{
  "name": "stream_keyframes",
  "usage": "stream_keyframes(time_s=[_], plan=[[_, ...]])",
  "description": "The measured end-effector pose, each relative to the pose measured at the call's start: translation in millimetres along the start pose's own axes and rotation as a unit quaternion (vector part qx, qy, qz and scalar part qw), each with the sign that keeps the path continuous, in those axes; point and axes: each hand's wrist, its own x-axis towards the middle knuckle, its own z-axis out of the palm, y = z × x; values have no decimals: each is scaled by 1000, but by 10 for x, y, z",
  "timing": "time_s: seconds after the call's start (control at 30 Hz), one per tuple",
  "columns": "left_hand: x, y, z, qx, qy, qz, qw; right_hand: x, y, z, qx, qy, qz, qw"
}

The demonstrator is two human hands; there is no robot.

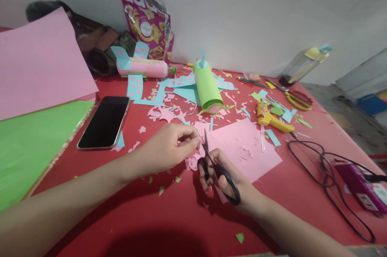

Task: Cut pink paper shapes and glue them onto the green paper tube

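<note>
My right hand (223, 172) grips black-handled scissors (232, 192), thumb and fingers in the loops, with the blades pointing up and slightly parted. Just left of the blades, my left hand (178, 144) pinches a small bit of pink paper (200, 140) between thumb and fingertips, mostly hidden by the fingers. Under and right of the scissors lies a pink sheet (244, 148) with cut-out spots. A green paper-wrapped tube (208, 85) with blue wings stands tilted beyond my hands. To its left rests a pink-wrapped bottle (145, 68) with blue paper fins.
A phone (104, 122) lies left, beside large pink (45, 63) and green sheets (36, 144). A yellow glue gun (272, 120) and its cable (326, 168) reach a purple power strip (361, 188) at right. Beyond are yellow-handled scissors (298, 99), a clear bottle (302, 65) and a snack bag (148, 25). Paper scraps litter the red table.
</note>
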Motion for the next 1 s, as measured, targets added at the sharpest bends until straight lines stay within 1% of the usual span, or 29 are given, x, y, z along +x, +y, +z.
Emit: stream_keyframes(time_s=[0.27,0.47,0.63,0.77,1.0], plan=[[4,-22,35,-48,-11,4,999,-3,-27,3,17,-7,4,1000],[2,-41,47,-56,-7,3,998,-9,-31,19,18,1,13,1000],[3,-25,26,-35,-4,1,999,-8,-23,36,25,6,8,1000],[8,-4,-3,-19,-12,-1,1000,-6,-24,31,18,10,7,1000],[4,41,-67,28,-19,-15,999,10,-11,9,-4,-9,-6,1000]])
